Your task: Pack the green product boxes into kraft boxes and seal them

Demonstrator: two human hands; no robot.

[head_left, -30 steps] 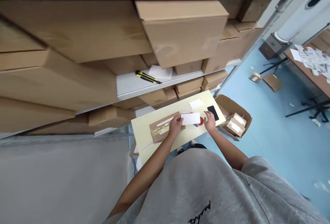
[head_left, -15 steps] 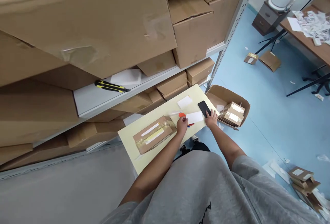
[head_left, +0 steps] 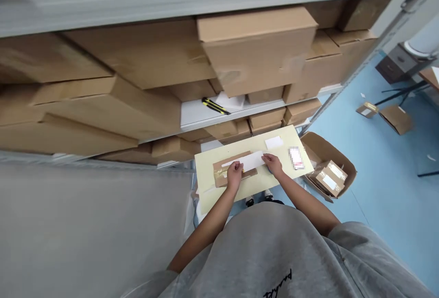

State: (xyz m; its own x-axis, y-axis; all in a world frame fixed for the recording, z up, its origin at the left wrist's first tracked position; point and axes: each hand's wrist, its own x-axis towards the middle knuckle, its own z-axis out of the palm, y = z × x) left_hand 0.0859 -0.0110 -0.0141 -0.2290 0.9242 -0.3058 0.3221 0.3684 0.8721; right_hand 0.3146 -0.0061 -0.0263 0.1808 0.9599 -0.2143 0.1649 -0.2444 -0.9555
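Unlike earlier, the white paper strip (head_left: 252, 161) is off the desk (head_left: 212, 192) and lies along the taped cardboard parcel (head_left: 221, 172), gripped between the left hand (head_left: 234, 174) and right hand (head_left: 272, 164), both grips pinching it.

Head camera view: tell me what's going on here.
A person stands at a pale yellow board. Their left hand rests on a taped cardboard parcel, and their right hand holds the end of a white strip lying across it. An open cardboard box holding small parcels sits beside the board.
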